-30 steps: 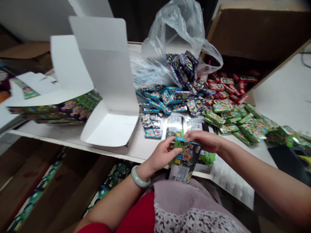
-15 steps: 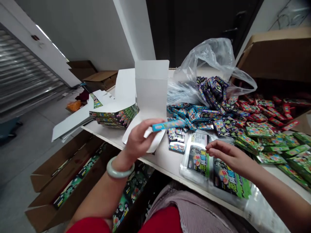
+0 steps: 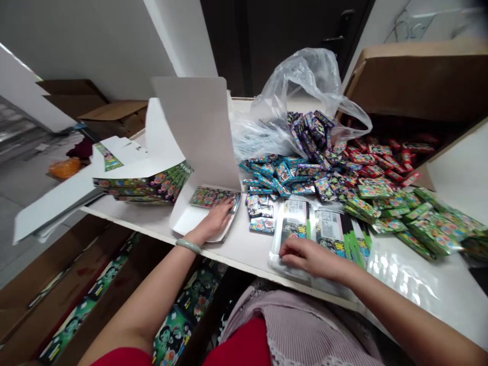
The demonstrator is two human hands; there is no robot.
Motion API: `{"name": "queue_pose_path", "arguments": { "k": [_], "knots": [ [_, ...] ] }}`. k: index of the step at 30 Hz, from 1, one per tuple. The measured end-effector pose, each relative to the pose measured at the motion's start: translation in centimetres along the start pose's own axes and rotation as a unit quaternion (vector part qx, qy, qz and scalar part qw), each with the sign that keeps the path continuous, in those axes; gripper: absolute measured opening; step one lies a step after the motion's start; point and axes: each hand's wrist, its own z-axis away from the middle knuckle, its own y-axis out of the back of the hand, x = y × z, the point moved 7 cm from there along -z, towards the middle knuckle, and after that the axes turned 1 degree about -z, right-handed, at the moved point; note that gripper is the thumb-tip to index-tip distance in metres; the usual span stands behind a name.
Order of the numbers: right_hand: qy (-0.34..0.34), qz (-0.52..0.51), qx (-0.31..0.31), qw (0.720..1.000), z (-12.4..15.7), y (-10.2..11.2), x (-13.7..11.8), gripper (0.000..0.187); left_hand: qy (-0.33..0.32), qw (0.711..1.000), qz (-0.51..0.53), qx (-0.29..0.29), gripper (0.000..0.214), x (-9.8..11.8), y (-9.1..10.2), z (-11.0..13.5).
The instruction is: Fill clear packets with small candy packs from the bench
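My left hand lies flat, fingers stretched, on a colourful filled packet inside an open white carton on the white table. My right hand rests near the table's front edge with fingers curled down on a stack of clear plastic sleeves with green and black printed cards. Just behind the sleeves lie a few small blue packs.
Heaps of small packs cover the table: blue, purple in a clear plastic bag, red spilling from a tipped brown box, green at right. A stack of flat printed cartons sits at left. Open boxes stand below.
My left hand has carried the filled packet left and laid it in the white carton. My right hand has dropped onto the stack of sleeves.
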Motion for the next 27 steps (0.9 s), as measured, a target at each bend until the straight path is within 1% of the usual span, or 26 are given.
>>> {"name": "queue_pose_path", "arguments": {
  "k": [3,5,6,8,9,10,11,12,13,14,15,16,17,18,20,21,22,23,25,26,27],
  "knots": [
    [-0.001,-0.029,0.008,1.0,0.0,0.6,0.9,0.012,0.009,1.0,0.018,-0.005,0.038,-1.0,0.1,-0.7],
    [0.001,-0.046,0.027,0.999,-0.2,1.7,1.5,0.012,0.026,0.999,0.023,0.005,0.035,-1.3,0.8,-1.0],
    [-0.002,-0.038,0.054,0.998,-0.4,2.7,1.9,0.012,0.04,0.999,0.021,0.017,0.035,-1.2,1.3,-1.0],
    [-0.024,0.022,0.138,0.99,-0.7,5.5,3.1,0.014,0.072,0.996,0.009,0.048,0.036,-0.6,2.6,-0.4],
    [-0.041,0.075,0.176,0.981,-0.9,6.9,3.7,0.018,0.088,0.995,0.002,0.051,0.036,-0.1,3.1,0.2],
    [-0.057,0.133,0.2,0.969,-1.2,8.1,4.3,0.024,0.102,0.994,-0.001,0.034,0.036,0.6,3.1,0.9],
    [-0.066,0.186,0.205,0.959,-1.6,8.9,4.7,0.033,0.114,0.993,-0.001,0.002,0.035,1.5,2.8,1.6],
    [-0.069,0.228,0.197,0.951,-2.2,9.4,5.1,0.045,0.129,0.991,0.002,-0.036,0.035,2.2,2.2,2.4],
    [-0.068,0.258,0.18,0.947,-2.9,9.5,5.4,0.06,0.142,0.988,0.009,-0.059,0.034,3.0,1.6,3.2],
    [-0.065,0.275,0.163,0.945,-3.6,9.4,5.7,0.074,0.153,0.986,0.019,-0.07,0.034,3.7,1.1,3.8],
    [-0.063,0.283,0.15,0.945,-4.2,9.2,5.8,0.085,0.16,0.984,0.028,-0.068,0.034,4.4,0.7,4.2],
    [-0.065,0.288,0.142,0.945,-4.7,9.0,5.9,0.09,0.162,0.985,0.038,-0.054,0.035,5.0,0.5,4.3],
    [-0.071,0.295,0.135,0.943,-5.2,8.6,6.0,0.092,0.162,0.985,0.046,-0.033,0.035,5.5,0.4,4.3],
    [-0.078,0.302,0.131,0.941,-5.7,8.4,6.0,0.091,0.158,0.986,0.05,-0.006,0.037,6.1,0.5,4.0],
    [-0.096,0.314,0.129,0.936,-6.3,8.1,5.9,0.084,0.14,0.986,0.057,0.07,0.043,7.5,1.1,2.9],
    [-0.104,0.318,0.13,0.933,-6.6,8.2,5.7,0.077,0.128,0.984,0.071,0.105,0.045,8.3,1.4,2.1],
    [-0.11,0.32,0.134,0.931,-6.7,8.4,5.4,0.066,0.117,0.98,0.1,0.126,0.045,9.2,1.3,1.2],
    [-0.115,0.32,0.14,0.93,-6.8,8.8,5.0,0.051,0.105,0.977,0.135,0.129,0.045,10.2,0.9,0.2],
    [-0.118,0.314,0.159,0.928,-6.4,10.0,3.9,0.022,0.093,0.965,0.218,0.112,0.044,12.1,-0.4,-1.8],
    [-0.117,0.312,0.173,0.927,-5.9,10.8,3.2,0.014,0.089,0.96,0.24,0.113,0.044,13.0,-0.9,-2.7],
    [-0.116,0.312,0.188,0.924,-5.3,11.5,2.4,0.012,0.086,0.955,0.256,0.119,0.042,13.7,-1.2,-3.5]
  ]
}}
